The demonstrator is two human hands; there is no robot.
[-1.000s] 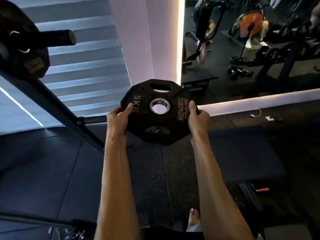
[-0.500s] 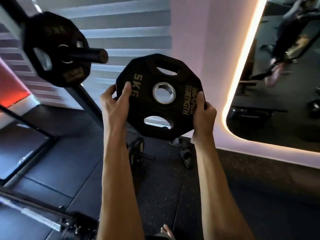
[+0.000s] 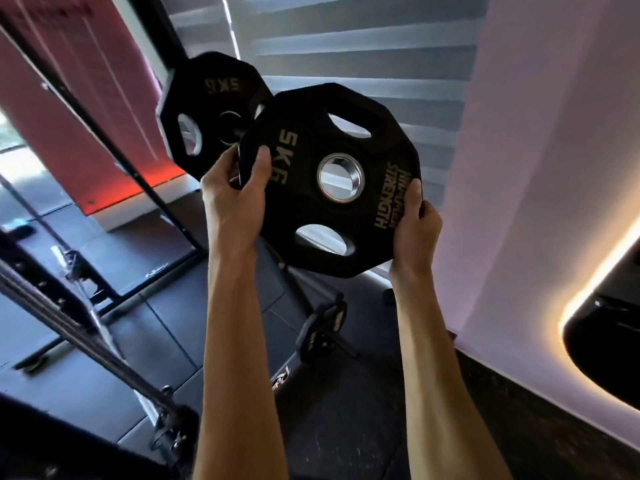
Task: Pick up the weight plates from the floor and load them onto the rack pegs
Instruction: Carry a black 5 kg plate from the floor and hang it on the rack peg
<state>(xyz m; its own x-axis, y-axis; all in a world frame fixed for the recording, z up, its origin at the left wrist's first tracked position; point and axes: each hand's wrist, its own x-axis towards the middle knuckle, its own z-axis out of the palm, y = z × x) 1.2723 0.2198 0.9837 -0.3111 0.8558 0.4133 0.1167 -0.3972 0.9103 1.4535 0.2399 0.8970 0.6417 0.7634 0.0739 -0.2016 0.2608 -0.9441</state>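
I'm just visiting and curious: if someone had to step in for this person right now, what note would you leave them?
Left hand: grips the left edge of the black many-sided rubber 5 kg weight plate, thumb on its face.
Right hand: grips its lower right edge.
Plate: raised, upright, overlapping a second black 5 kg plate that hangs on the black rack post.
Done: this plate is off the floor.
Left: slide its steel-ringed hole onto the rack.
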